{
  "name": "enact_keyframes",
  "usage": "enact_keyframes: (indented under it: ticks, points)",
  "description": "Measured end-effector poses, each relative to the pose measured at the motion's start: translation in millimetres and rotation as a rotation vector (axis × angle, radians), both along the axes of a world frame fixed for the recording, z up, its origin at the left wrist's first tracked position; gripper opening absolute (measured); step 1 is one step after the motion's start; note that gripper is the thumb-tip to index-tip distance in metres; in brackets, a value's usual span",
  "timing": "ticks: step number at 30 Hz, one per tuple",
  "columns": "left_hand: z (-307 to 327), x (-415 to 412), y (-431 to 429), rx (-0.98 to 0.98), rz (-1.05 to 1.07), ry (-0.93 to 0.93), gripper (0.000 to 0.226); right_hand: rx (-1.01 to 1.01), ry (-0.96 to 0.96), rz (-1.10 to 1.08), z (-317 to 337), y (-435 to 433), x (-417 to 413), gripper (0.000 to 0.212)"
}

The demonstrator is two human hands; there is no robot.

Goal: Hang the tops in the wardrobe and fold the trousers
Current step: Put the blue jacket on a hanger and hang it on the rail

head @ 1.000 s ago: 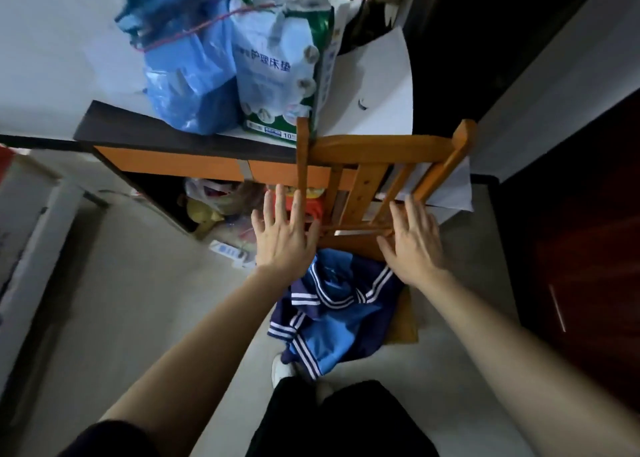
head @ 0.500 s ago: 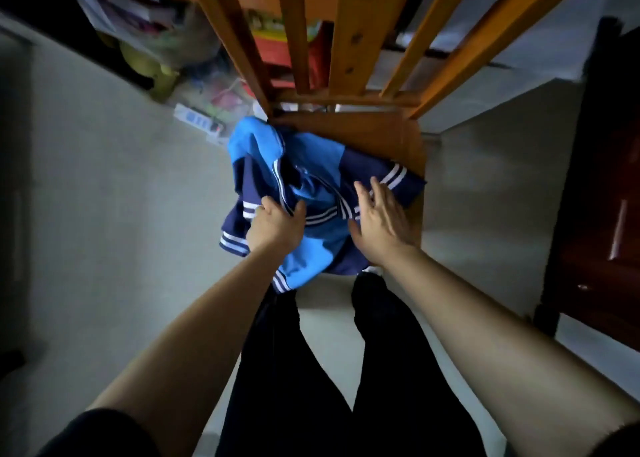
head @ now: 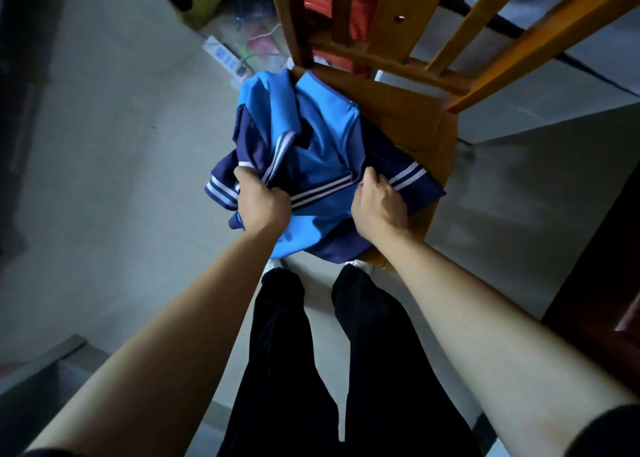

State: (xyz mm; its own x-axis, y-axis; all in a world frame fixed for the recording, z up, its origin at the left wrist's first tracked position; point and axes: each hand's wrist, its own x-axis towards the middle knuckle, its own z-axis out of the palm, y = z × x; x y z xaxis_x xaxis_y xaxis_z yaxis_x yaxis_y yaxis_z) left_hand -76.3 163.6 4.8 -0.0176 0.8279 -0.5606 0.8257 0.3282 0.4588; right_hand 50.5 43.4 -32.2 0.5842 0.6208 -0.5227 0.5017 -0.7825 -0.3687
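A crumpled blue and navy garment point(head: 311, 144) with white stripes lies bunched on the seat of a wooden chair point(head: 408, 120). My left hand point(head: 261, 202) grips a fold of its fabric at the left side, fingers curled into the cloth. On the right side, my right hand point(head: 379, 202) clutches the fabric beside a striped navy cuff. I cannot tell whether the garment is a top or trousers.
The chair's slatted back point(head: 388, 16) rises at the top. A white power strip point(head: 225, 56) and plastic bags point(head: 252, 37) lie on the floor behind it. Dark wooden furniture point(head: 602, 266) stands on the right. My legs in black trousers point(head: 318, 352) are below.
Both hands came down from the chair back onto the garment and their fingers have closed on its fabric. The view has tilted down and moved closer to the seat.
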Motion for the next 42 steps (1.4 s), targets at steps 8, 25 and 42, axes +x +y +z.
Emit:
enact_keyframes:
  ticks: [8,25,42]
  points:
    - [74,-34,1,0.267,-0.040,-0.133,0.029,0.114,0.254,-0.221,54,5,-24,0.044]
    - [426,-219,90,0.955,-0.330,-0.378,0.026,0.593,0.017,0.652,407,183,-179,0.041]
    - [473,-452,120,0.689,0.351,0.258,0.038,1.235,0.215,0.570,647,279,-333,0.026]
